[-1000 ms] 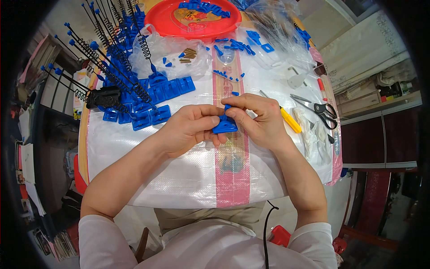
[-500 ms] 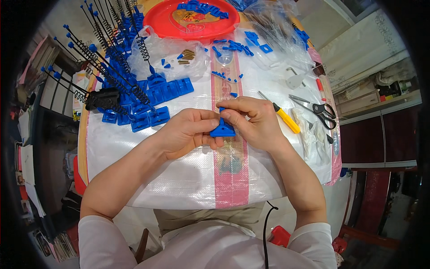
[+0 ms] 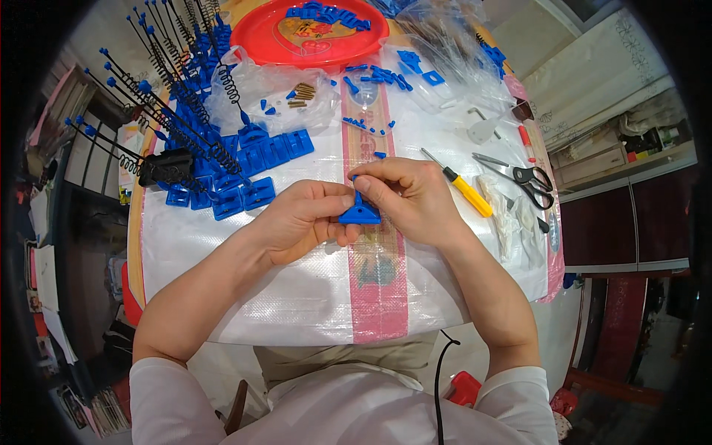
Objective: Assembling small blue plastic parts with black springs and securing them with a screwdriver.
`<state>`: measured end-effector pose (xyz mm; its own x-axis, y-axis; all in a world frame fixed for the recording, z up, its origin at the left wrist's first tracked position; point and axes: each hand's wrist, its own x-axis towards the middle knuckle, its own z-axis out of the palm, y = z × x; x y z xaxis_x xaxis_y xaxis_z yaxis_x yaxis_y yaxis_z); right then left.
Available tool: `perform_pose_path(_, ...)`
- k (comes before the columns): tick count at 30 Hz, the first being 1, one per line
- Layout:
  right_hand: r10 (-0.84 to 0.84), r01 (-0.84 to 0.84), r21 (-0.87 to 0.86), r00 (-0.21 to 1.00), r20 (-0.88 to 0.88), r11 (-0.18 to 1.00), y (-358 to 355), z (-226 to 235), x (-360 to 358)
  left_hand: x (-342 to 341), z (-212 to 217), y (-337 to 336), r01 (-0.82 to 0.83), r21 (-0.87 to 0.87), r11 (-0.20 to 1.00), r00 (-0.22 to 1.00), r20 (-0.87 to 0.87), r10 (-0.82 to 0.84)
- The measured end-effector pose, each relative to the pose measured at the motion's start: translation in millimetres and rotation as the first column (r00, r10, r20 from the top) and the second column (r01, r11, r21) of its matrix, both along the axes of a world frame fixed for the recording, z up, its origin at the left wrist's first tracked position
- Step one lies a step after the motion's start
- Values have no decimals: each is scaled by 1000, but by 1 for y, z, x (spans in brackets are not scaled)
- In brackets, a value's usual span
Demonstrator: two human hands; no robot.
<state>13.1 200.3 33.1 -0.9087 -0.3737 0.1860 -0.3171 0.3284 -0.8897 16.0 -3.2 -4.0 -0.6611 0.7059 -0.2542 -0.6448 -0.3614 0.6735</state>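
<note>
My left hand point(image 3: 300, 220) and my right hand point(image 3: 409, 199) meet over the middle of the table, both gripping one small blue plastic base piece point(image 3: 360, 215). The left fingers pinch its left side. The right thumb and forefinger pinch a short upright stem on top of it. Behind and left of my hands lies a cluster of similar blue base pieces point(image 3: 248, 170) with black rods and springs point(image 3: 159, 96) standing out of them.
A red round tray point(image 3: 271, 33) with blue parts sits at the far edge. Clear plastic bags point(image 3: 278, 93) hold small brass and blue parts. A yellow-handled screwdriver point(image 3: 460, 185) and scissors point(image 3: 523, 178) lie right. The white woven table cover point(image 3: 297, 297) has a pink stripe.
The hands and the blue piece have stayed in nearly the same spot; the right fingers have shifted slightly on top of the piece.
</note>
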Motion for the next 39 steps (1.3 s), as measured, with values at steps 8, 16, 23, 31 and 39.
perform_pose_path(8, -2, 2, 30, 1000, 5, 1000, -1, 5, 1, 0, -1, 0, -8, 14, 1000, 1000, 22, 7)
perform_pose_path(16, -12, 12, -35, 1000, 15, 999, 1, -1, 0, -1, -5, -1, -42, 42, 998, 998, 37, 41)
perform_pose_path(23, -91, 91, -74, 996, 2, 993, 17, -6, -9, -3, 1, 0, -161, 175, 971, 987, 44, 156)
perform_pose_path(31, -24, 20, 54, 998, 57, 998, 15, 0, -5, -3, -2, -1, -209, 230, 951, 976, 110, 188)
perform_pose_path(39, -118, 127, 99, 988, -99, 987, 21, 3, -11, -1, 4, 1, -260, 207, 943, 960, 156, 231)
